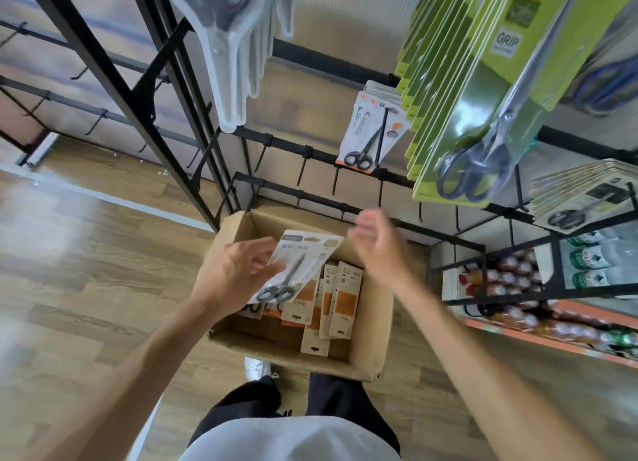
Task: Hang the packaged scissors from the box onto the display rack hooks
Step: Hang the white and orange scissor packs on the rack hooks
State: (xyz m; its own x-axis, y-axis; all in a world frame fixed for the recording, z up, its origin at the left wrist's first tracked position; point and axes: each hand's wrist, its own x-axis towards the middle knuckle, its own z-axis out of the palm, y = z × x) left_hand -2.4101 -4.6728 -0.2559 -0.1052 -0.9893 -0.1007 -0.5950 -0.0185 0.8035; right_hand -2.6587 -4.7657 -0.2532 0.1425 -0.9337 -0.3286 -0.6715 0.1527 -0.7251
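An open cardboard box stands on the floor below me, with several packaged scissors lying inside. My left hand holds one white pack of black-handled scissors above the box, fingers curled round its lower left edge. My right hand hovers just right of that pack with relaxed fingers and holds nothing. The black display rack stands beyond the box. Bare hooks stick out below a hanging stack of the same white and orange scissor packs.
Green scissor packs hang at upper right, clear-packed scissors at upper left, more packs at right. Bottles fill a low wire shelf on the right. Wood floor lies to the left. My white shoe touches the box.
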